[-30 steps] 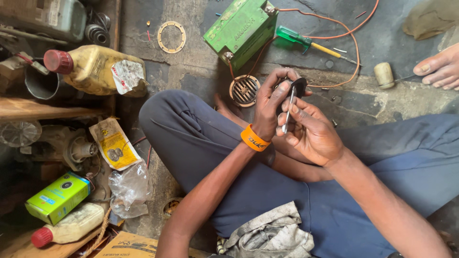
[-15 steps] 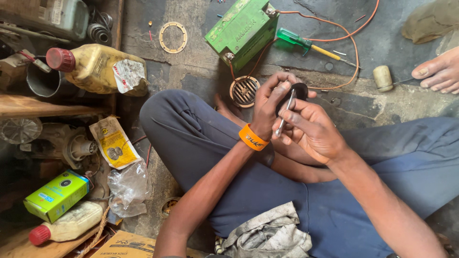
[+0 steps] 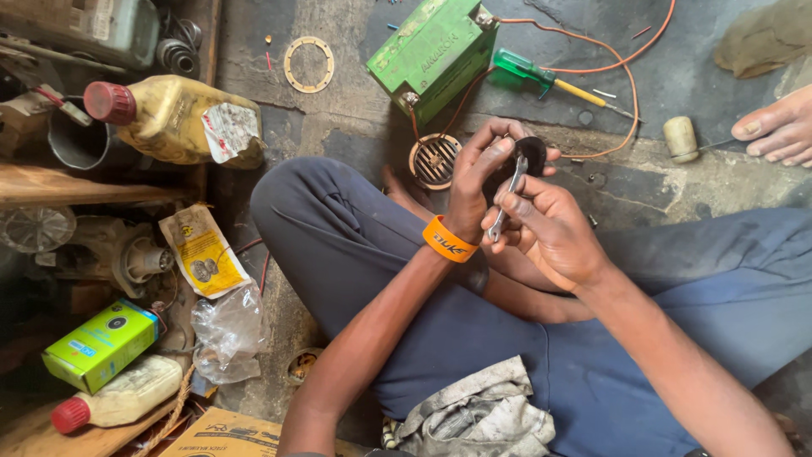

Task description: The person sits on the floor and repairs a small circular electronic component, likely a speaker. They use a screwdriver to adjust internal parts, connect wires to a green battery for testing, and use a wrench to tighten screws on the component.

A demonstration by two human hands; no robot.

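I sit cross-legged on the floor in blue trousers. My left hand, with an orange wristband, grips a small round black part at its fingertips. My right hand holds a small metal spanner whose head sits against the black part. Both hands meet above my knees, just in front of a round slotted metal grille on the floor.
A green battery with orange wires, a green-handled screwdriver and a ring gasket lie ahead. A yellow oil jug, green box, plastic bags and clutter fill the left. Another person's bare foot is at right. A dirty rag lies on my lap.
The hands stay together on the black part; the spanner has turned slightly in my right hand. The view shifted a little.
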